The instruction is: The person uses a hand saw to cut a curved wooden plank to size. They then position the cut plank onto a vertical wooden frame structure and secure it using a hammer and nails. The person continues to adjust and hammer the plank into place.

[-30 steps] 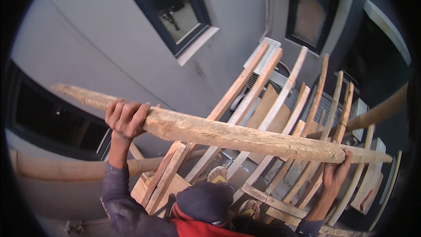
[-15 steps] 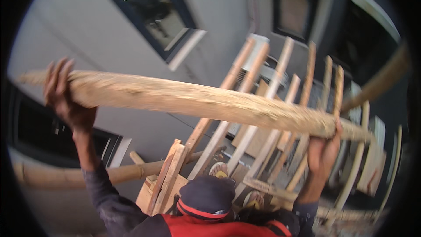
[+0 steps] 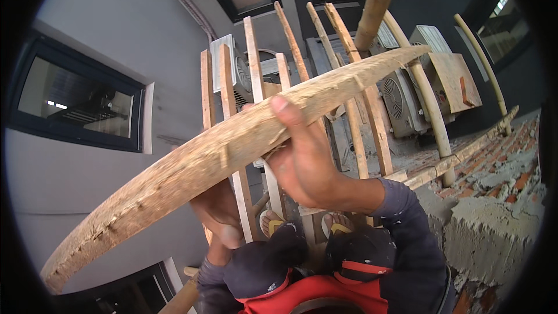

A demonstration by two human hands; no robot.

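Note:
A long, rough-edged wooden plank slants across in front of me, its near end low at the left and its far end high at the right. My right hand is closed around its middle, thumb pressed on the upper face and fingers underneath. My left hand is against the plank's underside, left of the right hand; its fingers are mostly hidden behind the wood. Below the plank, several narrow wooden battens run away from me, side by side with gaps between.
My sandalled feet stand among the battens. A thick bamboo pole rises beyond the plank. Air-conditioner units stand lower down. At right is a broken brick-and-mortar edge; at left, a grey wall with a window.
Both hands have come from the plank's two ends to near its middle. The plank has tilted, its left end dropping and its right end rising. My view has turned to the right.

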